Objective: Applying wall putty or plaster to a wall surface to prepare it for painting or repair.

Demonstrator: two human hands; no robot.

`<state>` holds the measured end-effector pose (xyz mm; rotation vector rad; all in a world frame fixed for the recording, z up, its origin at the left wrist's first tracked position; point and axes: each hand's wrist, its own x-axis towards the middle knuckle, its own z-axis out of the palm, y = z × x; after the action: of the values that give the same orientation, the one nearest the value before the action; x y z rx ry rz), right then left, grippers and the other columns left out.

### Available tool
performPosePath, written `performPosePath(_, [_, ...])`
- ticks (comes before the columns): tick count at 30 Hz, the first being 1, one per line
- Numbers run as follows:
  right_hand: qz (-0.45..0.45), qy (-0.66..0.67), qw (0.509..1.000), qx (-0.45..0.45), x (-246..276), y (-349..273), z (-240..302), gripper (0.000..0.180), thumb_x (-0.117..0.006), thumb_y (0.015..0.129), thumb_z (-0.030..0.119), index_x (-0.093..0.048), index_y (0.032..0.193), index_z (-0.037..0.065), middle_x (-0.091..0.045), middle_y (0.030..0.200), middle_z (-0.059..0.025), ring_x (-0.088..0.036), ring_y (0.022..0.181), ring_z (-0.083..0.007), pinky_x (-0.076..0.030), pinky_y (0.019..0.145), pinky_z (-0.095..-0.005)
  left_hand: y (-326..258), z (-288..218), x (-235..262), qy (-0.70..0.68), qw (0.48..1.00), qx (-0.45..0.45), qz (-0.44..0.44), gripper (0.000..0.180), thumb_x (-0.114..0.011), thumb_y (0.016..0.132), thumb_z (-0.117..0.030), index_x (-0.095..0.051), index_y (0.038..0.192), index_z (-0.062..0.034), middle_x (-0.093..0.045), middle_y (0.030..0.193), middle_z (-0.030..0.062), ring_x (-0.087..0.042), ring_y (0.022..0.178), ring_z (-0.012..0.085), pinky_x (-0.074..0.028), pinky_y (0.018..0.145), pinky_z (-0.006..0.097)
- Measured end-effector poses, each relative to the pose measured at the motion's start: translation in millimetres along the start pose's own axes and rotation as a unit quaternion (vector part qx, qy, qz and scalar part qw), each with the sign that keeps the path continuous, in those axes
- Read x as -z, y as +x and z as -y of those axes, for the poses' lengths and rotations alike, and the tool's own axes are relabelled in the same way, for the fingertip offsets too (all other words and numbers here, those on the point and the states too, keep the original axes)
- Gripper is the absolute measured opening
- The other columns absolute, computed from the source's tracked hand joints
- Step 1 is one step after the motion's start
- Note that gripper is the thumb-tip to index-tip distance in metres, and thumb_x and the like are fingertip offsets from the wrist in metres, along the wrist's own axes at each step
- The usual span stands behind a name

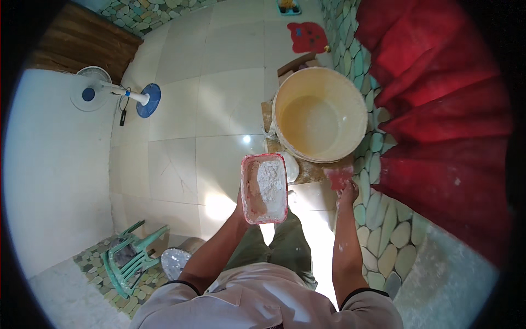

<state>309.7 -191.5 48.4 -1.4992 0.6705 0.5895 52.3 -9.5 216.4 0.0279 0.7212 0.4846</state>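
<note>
Supporting the red-rimmed tub (284, 203), likely weighty with powder (269, 180), stiff-walled, best cradled underneath, near the cream bucket (352, 109) with left hand (239, 208); cannot tell finger spread. Pinching pink flat piece (337, 174) with right hand (349, 191).

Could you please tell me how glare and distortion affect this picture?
Head view: glare washes out patches of floor around the trousers, with a small glint farther ahead; head view: outer tile lines bend and corners go black; head view: fine detail is soft at the right hand, though the tray reads clearly.
</note>
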Motion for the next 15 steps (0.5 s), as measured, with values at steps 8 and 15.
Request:
performPosePath(8, [0.258, 0.076, 0.944, 0.192, -6.2, -243.0, 152.5, 0.024, -0.058, 0.087, 0.006, -0.055, 0.11, 0.002, -0.062, 0.099, -0.0037, -0.061, 0.085, -0.015, -0.05, 0.072, -0.0298, -39.5, -24.6, -56.0, -0.024, 0.982, 0.072, 0.175, 0.061, -0.035, 0.091, -0.058, -0.046, 0.134, -0.015, -0.056, 0.124, 0.0091, -0.056, 0.111, 0.0293, -0.046, 0.093, 0.051])
performPosePath(15, [0.274, -0.296, 0.731, 0.55, -72.6, -395.2, 189.4, 0.022, -0.058, 0.086, 0.005, -0.055, 0.107, -0.001, -0.065, 0.089, -0.0153, -0.065, 0.08, -0.0198, -0.052, 0.07, -0.0345, -53.8, -43.3, -58.3, -0.039, 0.97, 0.131, 0.201, 0.065, -0.029, 0.086, -0.051, -0.04, 0.138, -0.0137, -0.049, 0.134, 0.0117, -0.049, 0.121, 0.0339, -0.037, 0.1, 0.06])
